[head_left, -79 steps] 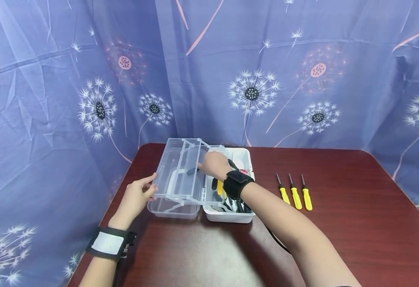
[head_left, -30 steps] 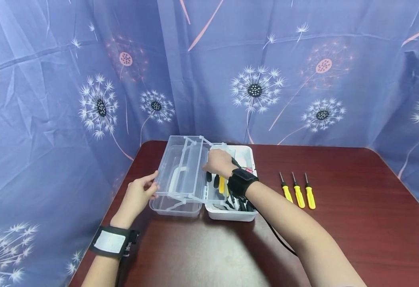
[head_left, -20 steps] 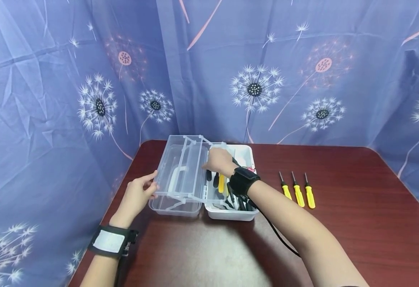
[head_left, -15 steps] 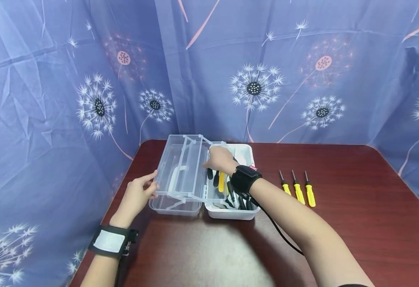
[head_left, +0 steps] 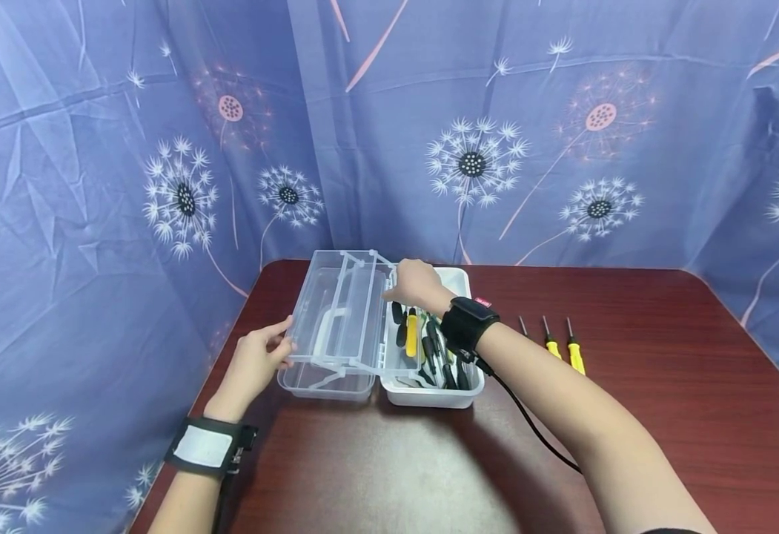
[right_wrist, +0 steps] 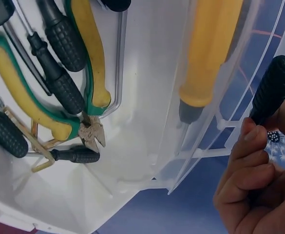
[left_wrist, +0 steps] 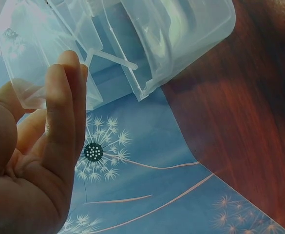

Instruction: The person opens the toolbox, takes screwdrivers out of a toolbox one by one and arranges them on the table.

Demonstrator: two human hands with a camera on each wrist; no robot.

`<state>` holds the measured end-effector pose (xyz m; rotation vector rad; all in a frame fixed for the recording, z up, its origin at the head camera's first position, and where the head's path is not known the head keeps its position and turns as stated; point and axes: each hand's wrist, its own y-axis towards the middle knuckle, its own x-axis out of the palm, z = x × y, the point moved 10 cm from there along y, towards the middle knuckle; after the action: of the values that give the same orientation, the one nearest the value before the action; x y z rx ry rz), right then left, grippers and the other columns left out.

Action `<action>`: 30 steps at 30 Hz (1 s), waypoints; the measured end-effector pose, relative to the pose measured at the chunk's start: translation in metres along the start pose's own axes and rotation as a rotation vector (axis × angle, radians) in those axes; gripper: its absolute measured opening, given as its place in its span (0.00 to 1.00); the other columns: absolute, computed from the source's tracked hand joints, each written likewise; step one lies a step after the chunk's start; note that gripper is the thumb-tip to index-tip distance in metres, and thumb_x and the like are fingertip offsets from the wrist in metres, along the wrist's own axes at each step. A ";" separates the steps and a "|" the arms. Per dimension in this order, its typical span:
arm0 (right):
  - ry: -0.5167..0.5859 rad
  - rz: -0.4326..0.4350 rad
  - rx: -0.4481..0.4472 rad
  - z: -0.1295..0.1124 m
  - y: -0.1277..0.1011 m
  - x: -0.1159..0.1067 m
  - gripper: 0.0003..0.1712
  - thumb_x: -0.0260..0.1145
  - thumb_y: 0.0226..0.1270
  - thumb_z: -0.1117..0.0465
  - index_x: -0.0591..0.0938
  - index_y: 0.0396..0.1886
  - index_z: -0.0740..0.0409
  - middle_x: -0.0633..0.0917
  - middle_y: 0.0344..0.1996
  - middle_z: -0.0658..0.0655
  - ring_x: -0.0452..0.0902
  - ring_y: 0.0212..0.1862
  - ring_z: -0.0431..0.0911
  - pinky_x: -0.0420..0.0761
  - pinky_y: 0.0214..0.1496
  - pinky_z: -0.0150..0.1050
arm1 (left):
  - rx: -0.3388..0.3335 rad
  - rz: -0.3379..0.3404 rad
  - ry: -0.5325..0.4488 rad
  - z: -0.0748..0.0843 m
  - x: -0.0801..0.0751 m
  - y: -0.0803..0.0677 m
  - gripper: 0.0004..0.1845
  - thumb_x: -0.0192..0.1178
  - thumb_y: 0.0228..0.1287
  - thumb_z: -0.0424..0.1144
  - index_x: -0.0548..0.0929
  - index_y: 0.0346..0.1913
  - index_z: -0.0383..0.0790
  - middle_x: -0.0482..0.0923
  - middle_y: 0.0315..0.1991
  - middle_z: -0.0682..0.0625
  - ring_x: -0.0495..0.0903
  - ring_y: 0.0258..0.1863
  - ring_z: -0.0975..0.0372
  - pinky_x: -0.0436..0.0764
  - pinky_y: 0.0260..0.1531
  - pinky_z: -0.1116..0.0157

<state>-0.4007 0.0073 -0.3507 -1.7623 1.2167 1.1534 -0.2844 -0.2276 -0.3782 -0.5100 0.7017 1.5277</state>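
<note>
My left hand [head_left: 256,363] pinches the left edge of the clear upper tray [head_left: 327,308] of an opened toolbox. In the left wrist view, thumb and fingers meet at that clear plastic corner. My right hand [head_left: 417,285] is over the far part of the white toolbox base [head_left: 429,399]. In the right wrist view it pinches a black, ribbed-handled screwdriver [right_wrist: 275,90]; its shaft is hidden by the fingers. A yellow-handled tool [head_left: 412,335] lies beside it in a clear tray. Green-and-yellow pliers [right_wrist: 97,58] and several black-handled screwdrivers [right_wrist: 59,78] lie in the base.
Yellow screwdrivers [head_left: 575,356] lie in a row on the dark red table [head_left: 669,371], partly behind the right forearm. The clear lid [head_left: 336,393] with a white handle lies left of the base. A cable [head_left: 529,419] trails from the right wrist. Patterned cloth [head_left: 389,148] hangs behind.
My right hand has shifted back and to the right within the toolbox, uncovering more of the yellow and black handles. My left hand stays on the tray edge.
</note>
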 end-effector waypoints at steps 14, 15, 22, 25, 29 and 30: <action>-0.005 0.011 -0.012 0.013 -0.011 -0.018 0.28 0.69 0.57 0.53 0.60 0.09 0.50 0.54 0.11 0.46 0.52 0.18 0.41 0.57 0.25 0.35 | -0.004 -0.010 -0.001 -0.002 0.000 -0.002 0.25 0.55 0.67 0.33 0.70 0.66 0.36 0.86 0.38 0.37 0.84 0.23 0.64 0.84 0.28 0.69; -0.012 0.007 -0.013 0.015 -0.012 -0.019 0.28 0.69 0.57 0.53 0.60 0.09 0.50 0.54 0.11 0.46 0.51 0.18 0.41 0.57 0.25 0.35 | -0.005 -0.009 -0.002 -0.002 -0.001 -0.003 0.25 0.55 0.67 0.33 0.71 0.66 0.35 0.86 0.37 0.37 0.84 0.23 0.64 0.84 0.28 0.69; -0.048 -0.003 0.036 0.035 -0.016 -0.027 0.29 0.69 0.58 0.51 0.62 0.08 0.50 0.56 0.09 0.47 0.55 0.17 0.42 0.71 0.34 0.39 | 0.010 -0.002 -0.001 0.000 -0.002 -0.002 0.25 0.55 0.67 0.32 0.71 0.66 0.35 0.86 0.36 0.38 0.84 0.23 0.65 0.84 0.28 0.69; -0.068 0.005 0.040 0.043 -0.019 -0.032 0.29 0.69 0.57 0.50 0.63 0.07 0.50 0.57 0.09 0.47 0.59 0.17 0.43 0.76 0.48 0.46 | 0.008 -0.001 -0.001 0.000 -0.001 -0.002 0.25 0.55 0.67 0.33 0.71 0.66 0.36 0.86 0.37 0.38 0.84 0.23 0.64 0.85 0.28 0.69; -0.079 0.005 0.049 0.055 -0.022 -0.036 0.30 0.70 0.57 0.50 0.62 0.06 0.50 0.55 0.09 0.46 0.56 0.17 0.42 0.69 0.29 0.39 | 0.009 -0.002 0.001 -0.001 0.001 -0.002 0.25 0.55 0.67 0.33 0.71 0.66 0.36 0.86 0.36 0.38 0.84 0.23 0.64 0.85 0.28 0.69; -0.084 0.005 0.053 0.059 -0.023 -0.037 0.30 0.70 0.57 0.50 0.62 0.06 0.49 0.54 0.09 0.46 0.54 0.17 0.42 0.63 0.25 0.38 | 0.007 -0.003 0.001 -0.001 0.001 -0.002 0.25 0.55 0.67 0.33 0.71 0.66 0.36 0.86 0.36 0.39 0.84 0.23 0.64 0.84 0.28 0.69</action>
<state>-0.4014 0.0788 -0.3366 -1.6568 1.1915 1.1753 -0.2828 -0.2274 -0.3802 -0.5058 0.7068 1.5219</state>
